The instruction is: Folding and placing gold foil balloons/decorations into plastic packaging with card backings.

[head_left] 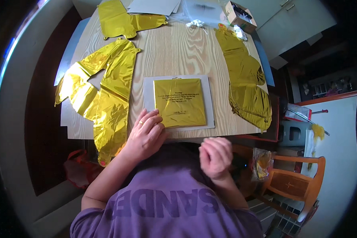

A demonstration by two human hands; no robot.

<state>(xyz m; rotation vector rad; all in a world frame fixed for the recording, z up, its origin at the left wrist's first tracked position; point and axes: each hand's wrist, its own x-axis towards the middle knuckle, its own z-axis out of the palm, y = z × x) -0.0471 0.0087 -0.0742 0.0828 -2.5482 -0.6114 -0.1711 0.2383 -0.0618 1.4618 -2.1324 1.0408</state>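
A flat, square package in clear wrap with gold foil inside [180, 113] lies on a light grey card [209, 101] near the front edge of the table. My left hand [148, 133], with a ring on one finger, bends its fingers over the package's near left corner; its thumb is hidden. My right hand [217, 158] hangs apart from the package, just off the table edge, its fingers curled in toward the thumb. Whatever might be inside that curl is out of sight.
Flattened gold foil balloons lie on the table at the left [117, 79], far left [115, 20] and right [244, 67]. Grey sheets [154, 6], clear plastic [204, 14] and a wooden box [242, 20] sit at the back. A wooden chair [293, 182] stands right.
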